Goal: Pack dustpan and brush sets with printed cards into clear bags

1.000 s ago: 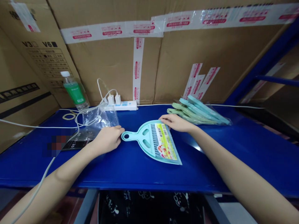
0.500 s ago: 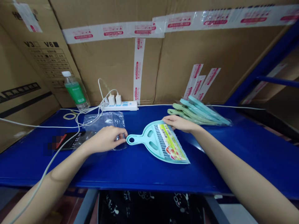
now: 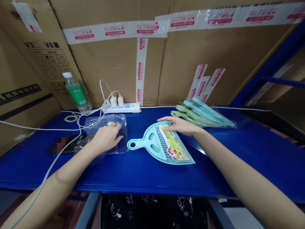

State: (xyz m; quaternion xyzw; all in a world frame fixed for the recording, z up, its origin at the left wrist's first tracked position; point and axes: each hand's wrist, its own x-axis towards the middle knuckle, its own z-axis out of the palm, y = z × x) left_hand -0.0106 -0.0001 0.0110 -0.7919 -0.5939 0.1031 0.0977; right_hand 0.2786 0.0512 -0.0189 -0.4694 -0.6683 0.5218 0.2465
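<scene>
The left hand (image 3: pixel 108 136) is held palm down, fingers loosely spread and nothing gripped, above a clear plastic bag (image 3: pixel 122 128); whether the bag is touched cannot be told. By the right hand (image 3: pixel 179 125), the forearm being angled in from the near right, the far rim of a turquoise dustpan-and-brush set (image 3: pixel 159 144) is pinched, with the thumb laid over the label (image 3: pixel 175 144). The set is placed between the hands on the blue counter (image 3: pixel 147 178), its looped handle pointed toward the left hand. The brush is nested in the pan, its greyish bristles partly covered by the yellow-and-white label, which is printed with red shapes. Beyond the right hand, a plastic-wrapped green and turquoise stack (image 3: pixel 205 114) is seen.
</scene>
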